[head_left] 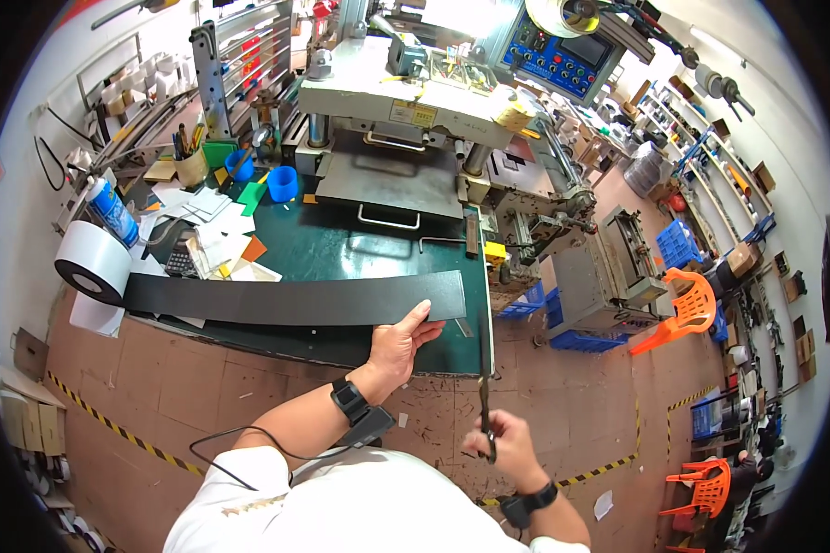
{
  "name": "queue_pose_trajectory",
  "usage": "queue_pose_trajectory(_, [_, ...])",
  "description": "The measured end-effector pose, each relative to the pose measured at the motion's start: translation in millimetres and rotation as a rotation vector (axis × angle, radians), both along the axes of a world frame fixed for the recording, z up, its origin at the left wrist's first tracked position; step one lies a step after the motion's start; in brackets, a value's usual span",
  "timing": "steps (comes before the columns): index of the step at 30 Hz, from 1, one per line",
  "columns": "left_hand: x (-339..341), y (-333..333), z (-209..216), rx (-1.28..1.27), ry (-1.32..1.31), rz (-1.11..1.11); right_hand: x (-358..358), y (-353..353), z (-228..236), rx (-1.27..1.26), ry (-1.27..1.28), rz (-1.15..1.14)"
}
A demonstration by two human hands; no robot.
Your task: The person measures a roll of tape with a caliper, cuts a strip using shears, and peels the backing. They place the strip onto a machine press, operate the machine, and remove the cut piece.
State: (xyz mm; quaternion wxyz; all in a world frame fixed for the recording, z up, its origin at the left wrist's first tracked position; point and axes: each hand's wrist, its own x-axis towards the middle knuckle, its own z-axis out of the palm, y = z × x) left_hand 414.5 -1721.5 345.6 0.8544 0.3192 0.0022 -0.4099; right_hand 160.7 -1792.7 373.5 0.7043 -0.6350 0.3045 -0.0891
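A wide black strip (295,301) runs across the front of the dark green table (318,244). It comes off a roll (97,253), white on its outer face, at the table's left end. My left hand (398,346) is closed on the strip near its free right end, thumb on top and fingers underneath. Off the table's right front corner, my right hand (510,449) is wrapped round the handles of a pair of dark scissors (485,392). Their blades point away from me, beside the table edge and apart from the strip; whether they are spread cannot be made out.
A press with a metal plate and handle (387,219) stands at the back of the table. Loose papers (217,230), blue cups (283,184) and a spray can (112,210) crowd the left side. An orange chair (684,309) and a grey machine (595,276) stand to the right.
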Motion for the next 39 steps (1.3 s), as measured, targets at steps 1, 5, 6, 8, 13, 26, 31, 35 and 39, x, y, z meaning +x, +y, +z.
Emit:
queue_pose_trajectory(1, [1.1,-1.7,-2.8,-0.002,0.003,0.001,-10.4,7.9,-7.2,-0.069,0.082,0.044])
queue_pose_trajectory(5, [3.2,-11.4,-14.2,0.013,-0.055,0.055,-19.8,17.1,-15.4,-0.153,0.184,0.178])
queue_pose_trajectory(6, [3.0,-12.5,-14.5,0.038,-0.095,0.067,-19.2,21.5,-13.0,-0.162,0.193,0.219])
queue_pose_trajectory(8, [2.5,-13.4,-15.6,0.091,-0.177,0.089,-6.9,25.3,-8.5,-0.159,0.212,0.238])
queue_pose_trajectory(13, [1.7,-10.8,-23.4,0.123,-0.212,0.044,55.6,36.2,5.7,-0.026,0.175,0.203])
queue_pose_trajectory(26, [-2.8,-9.6,-17.3,-0.021,-0.052,0.013,72.5,46.1,-0.2,-0.128,0.141,0.090])
queue_pose_trajectory(31, [-3.1,-9.0,-15.7,-0.023,-0.044,-0.003,70.6,50.2,2.1,-0.147,0.132,0.066])
queue_pose_trajectory(35, [-5.3,-9.5,-13.0,-0.032,-0.045,-0.007,68.8,51.0,-1.1,-0.150,0.121,0.050])
queue_pose_trajectory(39, [-9.8,-5.7,-9.6,-0.036,-0.021,-0.032,71.6,44.4,-12.0,-0.221,0.113,0.085])
